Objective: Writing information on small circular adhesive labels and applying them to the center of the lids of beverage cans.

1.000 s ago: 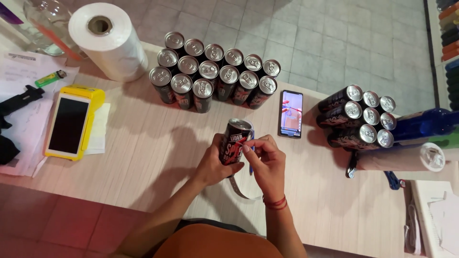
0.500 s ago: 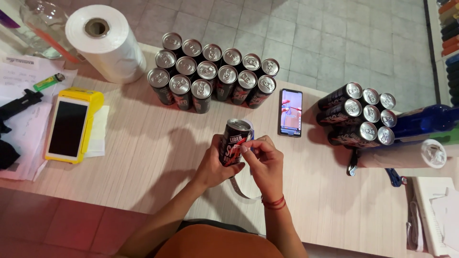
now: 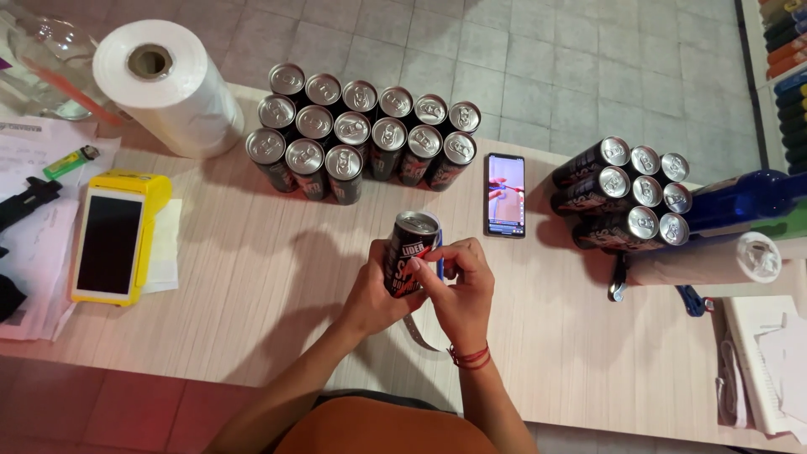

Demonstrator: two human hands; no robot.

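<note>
1. Hands first: a dark beverage can (image 3: 412, 255) is held upright between both, its long axis near vertical, its silver pull-tab lid turned towards the camera, just above the wooden counter (image 3: 252, 277).
2. The left hand (image 3: 374, 290) is wrapped round the can's lower left side, clamped on its wall; the right hand (image 3: 461, 286) is closed on the right side, its fingertips pressed to the printed face (a red cord is worn at that wrist). Neither hand is nearer: the can is gripped by both.
3. A narrow strip, pale and curling, is seen hanging below the can towards the counter edge; whether it is tape or a label band cannot be told. A thin blue edge shows beside the can at the right fingers.
4. The can's body is smooth, glossy metal, printed black and red, cylindrical.
5. Behind it a block of like cans (image 3: 361, 134) stands upright in rows; to the right a second group of cans (image 3: 626, 193) is laid on its side.
6. A smartphone (image 3: 505, 194) lies flat between the groups, screen lit. A roll of clear plastic film (image 3: 168, 88) lies far left, and a yellow payment terminal (image 3: 113, 240) rests near papers.
</note>
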